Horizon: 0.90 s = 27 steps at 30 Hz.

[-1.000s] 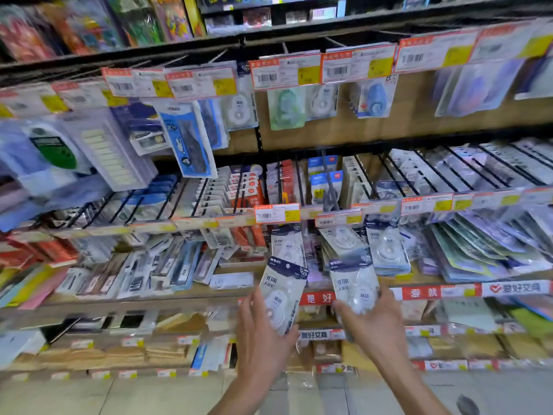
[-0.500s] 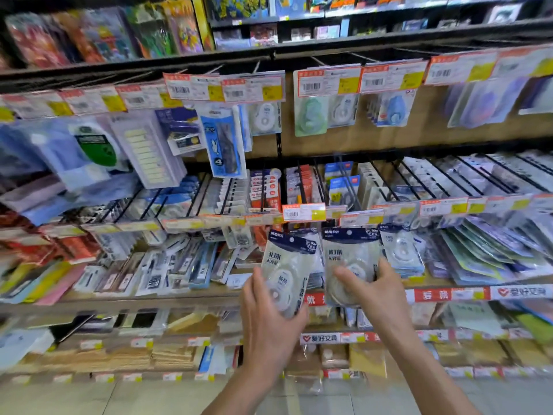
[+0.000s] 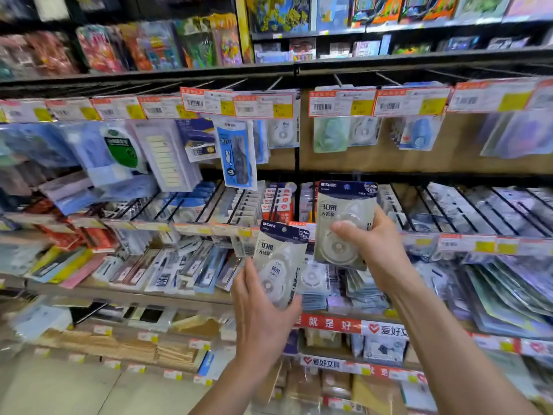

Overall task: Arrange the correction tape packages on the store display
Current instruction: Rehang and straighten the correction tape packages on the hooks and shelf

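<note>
Packed stationery shelves point(image 3: 419, 59) rise behind two tape packages point(image 3: 344, 211).

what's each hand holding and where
Left hand grips the lower correction tape package by its bottom; right hand holds the higher package at its right side.

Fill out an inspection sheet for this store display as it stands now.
Surface: tiered tan wooden store shelf, packed with stock.
Job's things: two pale plastic correction tape packages with dark blue headers. The lower package is in front of the shelf. The upper package is upright, higher and to its right.
Clutter: blue-carded hanging pack; red-and-white price tags.
Hands: left hand grips the lower package from below. Right hand grips the upper package, thumb on its front.
Cables: nothing seen.
Surroundings: colourful packs on the top shelf; pale tiled floor.
</note>
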### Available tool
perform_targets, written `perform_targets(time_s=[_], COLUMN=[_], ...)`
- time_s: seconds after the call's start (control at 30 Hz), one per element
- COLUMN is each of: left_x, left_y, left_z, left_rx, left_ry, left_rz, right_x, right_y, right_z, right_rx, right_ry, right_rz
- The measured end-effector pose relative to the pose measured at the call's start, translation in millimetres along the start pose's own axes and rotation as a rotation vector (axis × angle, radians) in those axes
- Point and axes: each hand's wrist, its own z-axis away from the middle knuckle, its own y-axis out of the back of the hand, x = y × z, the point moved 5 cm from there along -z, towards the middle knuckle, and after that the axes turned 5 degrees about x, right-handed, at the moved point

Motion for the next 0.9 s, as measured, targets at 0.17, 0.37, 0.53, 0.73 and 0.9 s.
perform_targets(time_s=[0.17,0.37,0.53,0.73,0.9], left_x=[4,-3,-16,-32,-37], left_y=[-8,-12,-11,-12,-11], left_z=[-2,-10,-16,-11,-11], left_rx=[0.033,0.081,0.113,0.180,0.216], left_ry=[0.031,0.070,0.102,0.073,0.028], left_rz=[0.006,0.063,0.131,0.129,0.071], right_x=[-8,-17,-26,-35,-49], right_y=[-19,-42,-55,-73,-91], right_z=[-27,-53,-77,-106,-127], right_rx=[-0.014,0.015,0.017,-0.014,-0.047], right_ry=[-0.051,-0.010,0.078,0.124,0.173], right_rz=[-0.135,-0.100,-0.053,-0.101,-0.178])
